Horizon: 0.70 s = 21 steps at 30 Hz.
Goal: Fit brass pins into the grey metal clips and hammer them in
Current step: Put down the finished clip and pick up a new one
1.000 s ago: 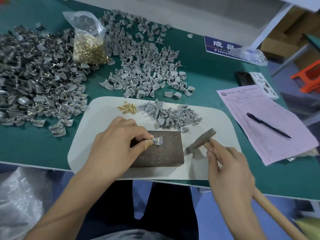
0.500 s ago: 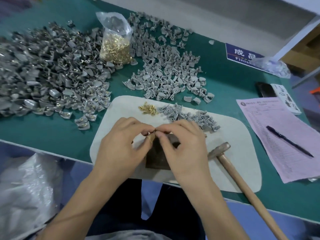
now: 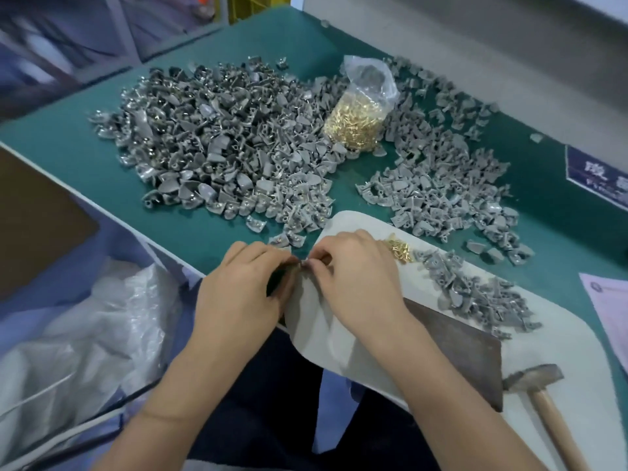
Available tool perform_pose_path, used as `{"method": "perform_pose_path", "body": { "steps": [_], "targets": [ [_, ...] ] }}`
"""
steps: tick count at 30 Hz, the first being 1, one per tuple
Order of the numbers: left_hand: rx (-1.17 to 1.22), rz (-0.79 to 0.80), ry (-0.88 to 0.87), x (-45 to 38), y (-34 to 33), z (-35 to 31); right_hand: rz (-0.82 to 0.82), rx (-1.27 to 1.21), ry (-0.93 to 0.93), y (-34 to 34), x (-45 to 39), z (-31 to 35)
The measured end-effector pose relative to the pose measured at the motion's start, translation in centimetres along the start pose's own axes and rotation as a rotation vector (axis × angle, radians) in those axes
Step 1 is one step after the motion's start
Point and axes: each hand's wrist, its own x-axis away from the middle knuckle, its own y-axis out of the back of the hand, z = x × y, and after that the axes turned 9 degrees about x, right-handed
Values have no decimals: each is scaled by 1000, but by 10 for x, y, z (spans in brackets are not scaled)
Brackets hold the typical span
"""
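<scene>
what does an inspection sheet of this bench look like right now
surface: green bench with a white mat at its near edge.
job's things: big clip pile far left, lighter clip pile right, small clip heap and loose pins on the mat, pin bag between the piles, brown block and hammer lying on the mat.
clutter: pink form at right edge, blue sign.
grippers: left hand and right hand pinch something small between the fingertips; too hidden to name.
cables: nothing seen.
surroundings: clear plastic sheeting below the bench at left, pale wall behind.
</scene>
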Motion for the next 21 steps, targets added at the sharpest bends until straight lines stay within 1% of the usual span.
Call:
{"method": "perform_pose_path", "body": {
  "steps": [3, 8, 11, 14, 16, 18, 20, 21],
  "targets": [
    [-26, -8, 7, -3, 4, 5, -4, 3, 3, -4, -13, 9],
    [6, -10, 45, -9, 9, 7, 5, -33, 1, -9, -24, 18],
    [72, -23, 42, -10, 7, 0, 14, -102, 15, -6, -22, 13],
    [158, -9, 6, -14, 1, -13, -21, -147, -24, 1, -10, -1],
    [202, 24, -16, -19, -8, -23, -44, -148, -82, 5, 0, -19],
    [242, 79, -26, -28, -20, -33, -98, -180, -182, 8, 14, -41],
    [248, 159, -49, -42, -34, -40, -188, -268, -319, 9, 31, -65],
    [222, 207, -60, -50, -42, -44, -246, -356, -396, 8, 41, -76]
  ]
}}
